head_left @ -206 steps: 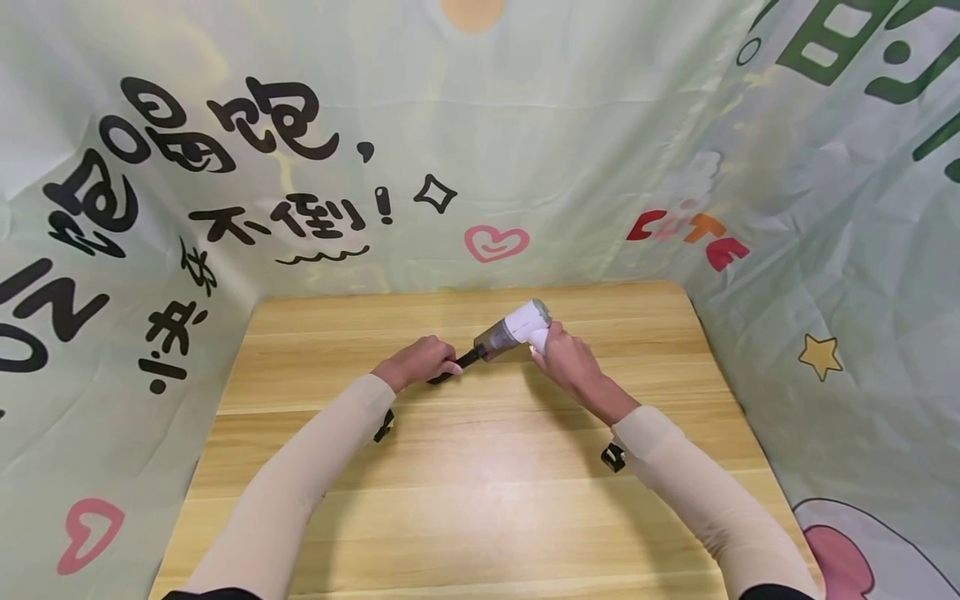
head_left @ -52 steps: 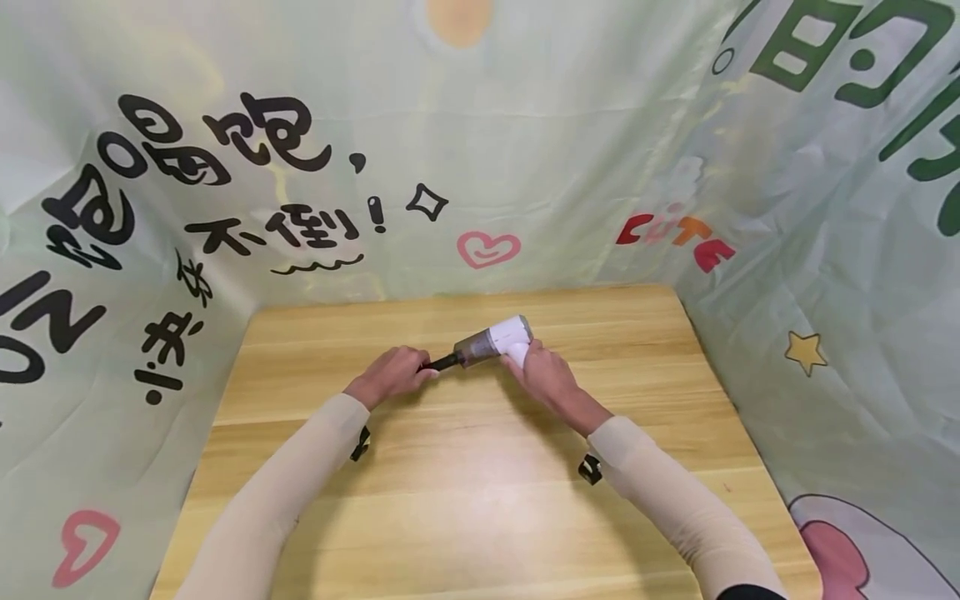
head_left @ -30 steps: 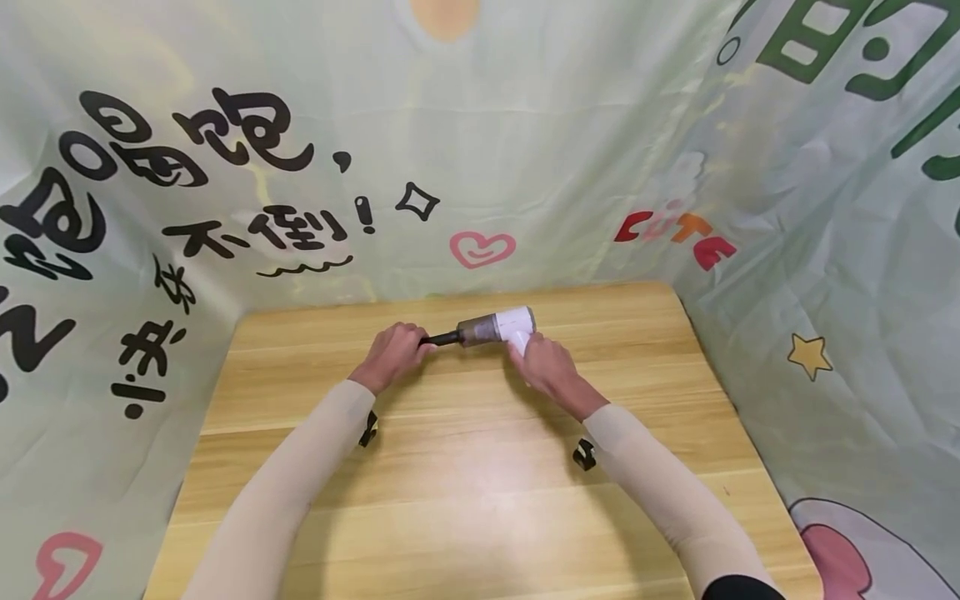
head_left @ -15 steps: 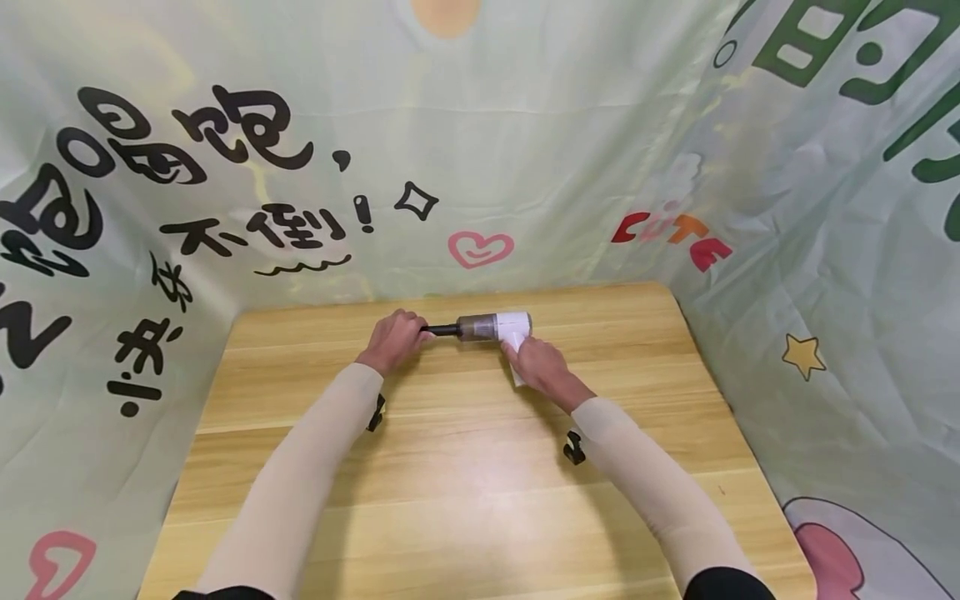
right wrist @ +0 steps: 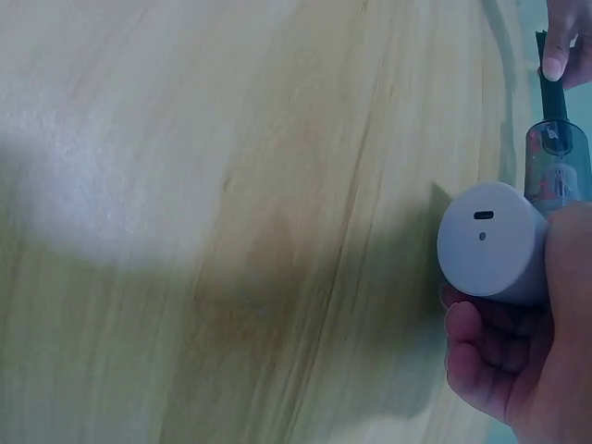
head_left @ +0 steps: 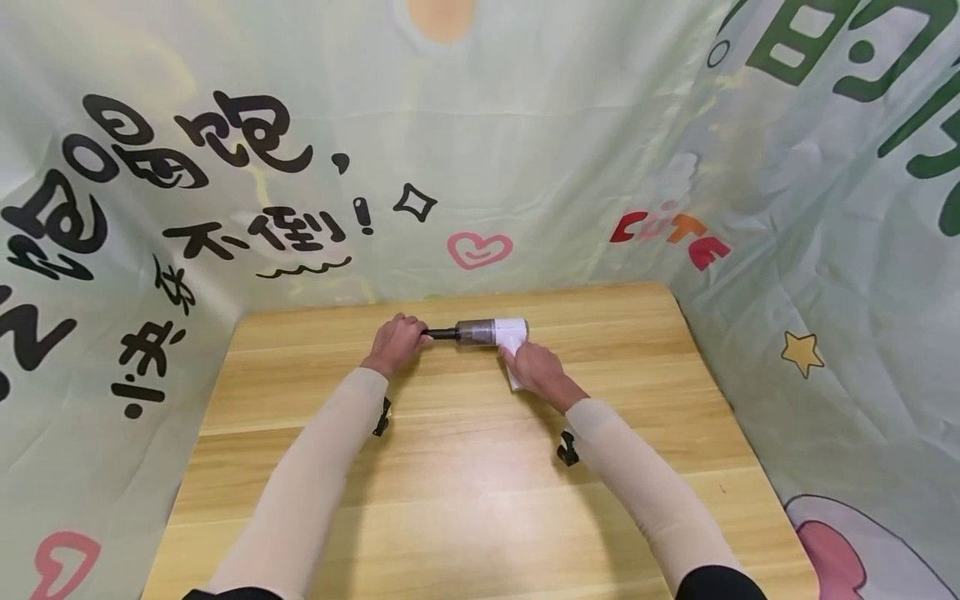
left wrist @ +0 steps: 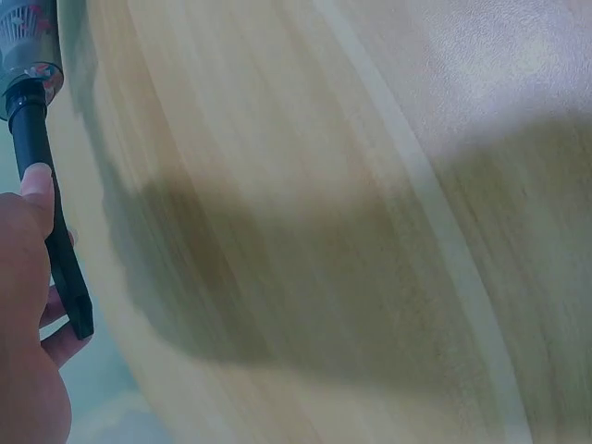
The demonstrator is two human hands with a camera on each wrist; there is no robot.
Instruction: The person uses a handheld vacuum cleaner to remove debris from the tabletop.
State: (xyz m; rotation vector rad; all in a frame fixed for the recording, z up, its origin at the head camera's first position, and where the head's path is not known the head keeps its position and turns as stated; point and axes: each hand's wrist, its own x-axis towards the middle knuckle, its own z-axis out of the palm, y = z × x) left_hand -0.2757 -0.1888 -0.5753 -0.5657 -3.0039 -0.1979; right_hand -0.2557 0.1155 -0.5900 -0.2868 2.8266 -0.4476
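A white handheld vacuum cleaner (head_left: pixel 511 332) lies level across the far part of the table, its handle pointing toward me. Its see-through grey dust cup (head_left: pixel 477 332) has small colourful bits inside, seen in the left wrist view. A flat black crevice nozzle (left wrist: pixel 35 148) extends left from the cup. My left hand (head_left: pixel 397 342) pinches this nozzle between thumb and fingers; its slanted tip shows in the left wrist view. My right hand (head_left: pixel 538 369) grips the white handle (right wrist: pixel 490 242), with a charging port on its end. Whether the vacuum touches the table is unclear.
The wooden table (head_left: pixel 480 467) has a printed fabric backdrop (head_left: pixel 555 167) behind it and at both sides. Its back edge is a short way beyond the vacuum. A black wrist camera (head_left: pixel 567 448) hangs under the right sleeve.
The vacuum has turned from a slant, white end farther back, to level across the table, and moved slightly left. Both hands keep their hold. In the last half second it barely shifts.
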